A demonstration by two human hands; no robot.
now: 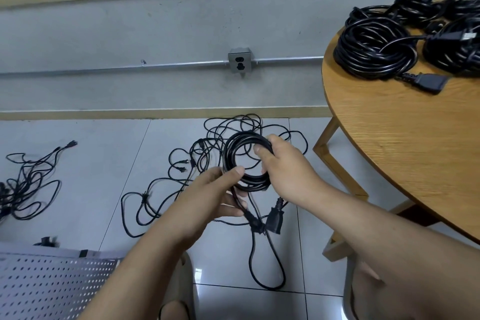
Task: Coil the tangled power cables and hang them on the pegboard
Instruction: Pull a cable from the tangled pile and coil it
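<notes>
A black power cable coil [233,148] hangs in mid-air in front of me, over the floor. My right hand [283,169] grips its right side, thumb over the strands. My left hand [215,192] pinches the coil's lower left part and holds the loose tail. That tail drops to a loop [267,265] near the floor, and its two plug ends [272,221] dangle below my hands. A tangle of thin black cables [181,171] lies on the tiles behind the coil. The grey pegboard [52,288] lies at the lower left.
A round wooden table [405,138] at the right carries several coiled black cables [374,49]. Another tangled cable heap [28,179] lies on the floor at the left. A wall socket box [240,61] sits on a metal conduit along the grey wall.
</notes>
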